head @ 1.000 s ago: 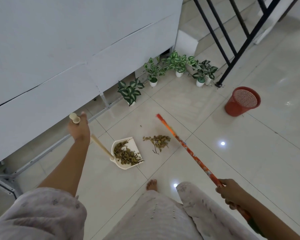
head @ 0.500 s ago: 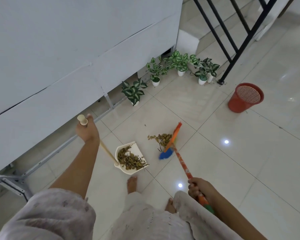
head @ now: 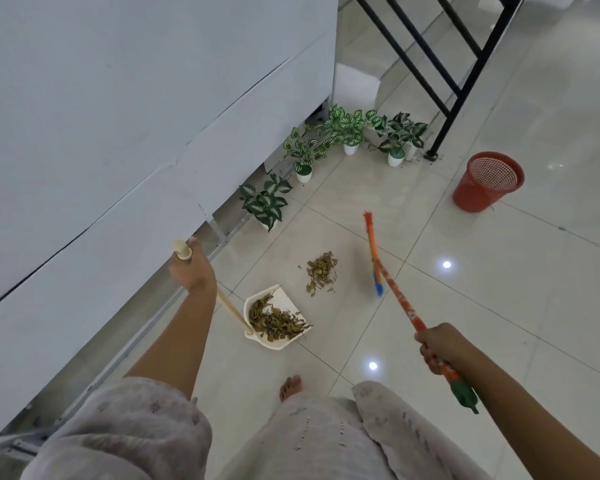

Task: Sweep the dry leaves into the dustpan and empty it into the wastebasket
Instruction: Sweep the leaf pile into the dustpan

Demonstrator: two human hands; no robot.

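Left hand (head: 192,271) has a clenched grip near the top of the dustpan (head: 274,317) pole – pan sits on the floor below it, already holding leaves. Right hand (head: 442,346) is fisted tight around the broom (head: 394,292) handle, bristles off to the right of a loose leaf pile (head: 321,271). Red basket (head: 487,181) is well beyond the broom.

Floor tiles (head: 499,306) glossy, reflective. Wastebasket (head: 485,188) red perforated plastic. Dustpan (head: 284,299) smooth white plastic. Leaves (head: 321,271) dry, matt.
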